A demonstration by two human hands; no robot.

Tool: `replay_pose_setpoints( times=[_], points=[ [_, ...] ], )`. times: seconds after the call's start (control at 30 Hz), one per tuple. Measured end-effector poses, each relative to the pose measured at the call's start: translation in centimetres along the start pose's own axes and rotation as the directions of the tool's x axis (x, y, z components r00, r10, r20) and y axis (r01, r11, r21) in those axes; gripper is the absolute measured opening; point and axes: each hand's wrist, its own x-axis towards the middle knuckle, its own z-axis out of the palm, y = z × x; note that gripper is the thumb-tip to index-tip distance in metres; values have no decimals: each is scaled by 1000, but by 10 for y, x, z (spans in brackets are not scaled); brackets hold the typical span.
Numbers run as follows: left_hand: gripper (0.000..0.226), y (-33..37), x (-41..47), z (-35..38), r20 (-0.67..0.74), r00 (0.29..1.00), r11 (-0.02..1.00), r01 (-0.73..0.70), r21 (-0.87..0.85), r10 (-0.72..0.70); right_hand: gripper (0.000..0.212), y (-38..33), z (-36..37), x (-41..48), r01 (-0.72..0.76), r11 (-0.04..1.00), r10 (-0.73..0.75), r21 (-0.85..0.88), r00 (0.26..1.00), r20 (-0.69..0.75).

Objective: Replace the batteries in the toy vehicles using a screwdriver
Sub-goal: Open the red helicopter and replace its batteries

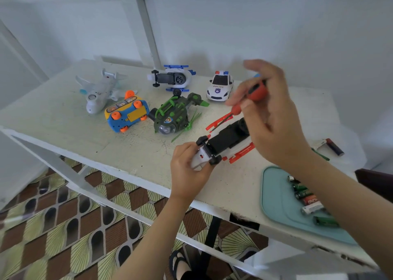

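The left hand (187, 169) is gripping the near end of the red-and-white toy vehicle (225, 140), with its fingers curling round the white nose beside the small black wheels; the toy is lying belly-up on the table (148, 152), its black underside panel stretching away from those fingertips toward the right hand (274, 120). The right hand is pinching the red handle of the screwdriver (254, 92) between thumb and first fingers, the other fingers fanning loosely above; the hand is blurring, so the exact grip is hard to read. The shaft is slanting down from the fingers toward the far side of the panel; whether the tip is touching a screw, I cannot tell.

To do this well, I judge the left fingers should be pressing the toy flat so it is not rocking on its red blades; the driver should be standing more upright over the screw before turning, with light downward pressure so the tip is not slipping out; a loosened screw is worth parking on the teal tray (270, 194) under the right forearm, beside the batteries (308, 199) lying there.
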Motion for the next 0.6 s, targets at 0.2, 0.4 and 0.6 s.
replay_pose_setpoints(
  times=[0.2,0.4,0.6],
  points=[
    [38,0,1,0,-7,1000,1000,-9,-8,9,41,-5,-14,8,68,984,-45,-167,990,137],
    [39,-2,-1,1,-12,1000,1000,26,-12,-26,51,19,-1,-5,114,774,351,-622,741,572],
    [37,-3,0,0,3,1000,1000,20,-20,-20,32,23,7,-4,217,702,352,-678,721,596]
  ],
)
